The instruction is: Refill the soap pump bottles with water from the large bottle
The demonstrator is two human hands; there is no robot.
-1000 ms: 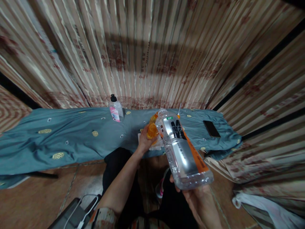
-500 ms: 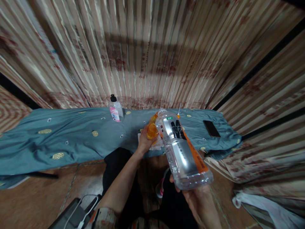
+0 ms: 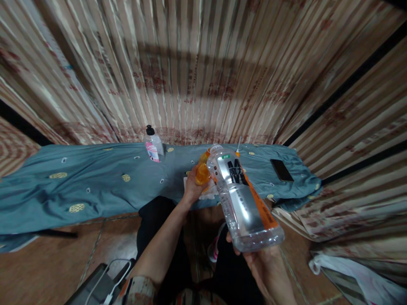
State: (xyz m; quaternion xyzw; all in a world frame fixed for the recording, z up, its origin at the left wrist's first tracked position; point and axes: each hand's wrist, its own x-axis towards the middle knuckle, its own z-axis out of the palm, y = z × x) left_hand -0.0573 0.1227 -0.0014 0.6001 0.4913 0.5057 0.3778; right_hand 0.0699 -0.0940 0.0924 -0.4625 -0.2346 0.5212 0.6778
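Note:
My left hand [image 3: 191,189] is wrapped round a small see-through orange bottle [image 3: 202,171] over the blue cloth-covered bench. My right hand [image 3: 266,266] grips a clear plastic drink bottle [image 3: 243,203] with a silver and orange label, from below near its base. That bottle is tilted, its base toward me and its neck at the top of the orange bottle. Whether the two mouths touch, I cannot tell. A white tissue [image 3: 209,194] lies under the orange bottle. Behind the drink bottle a thin white tube with an orange part [image 3: 238,148] is partly hidden.
A clear bottle with a black cap and pink label [image 3: 154,148] stands on the bench [image 3: 104,180] to the left. A black phone [image 3: 281,170] lies at the right. Pleated curtains [image 3: 203,76] hang behind. At lower left a white cable [image 3: 116,264] crosses a grey object.
Both hands and both bottles hold nearly the same place. The view has shifted very slightly.

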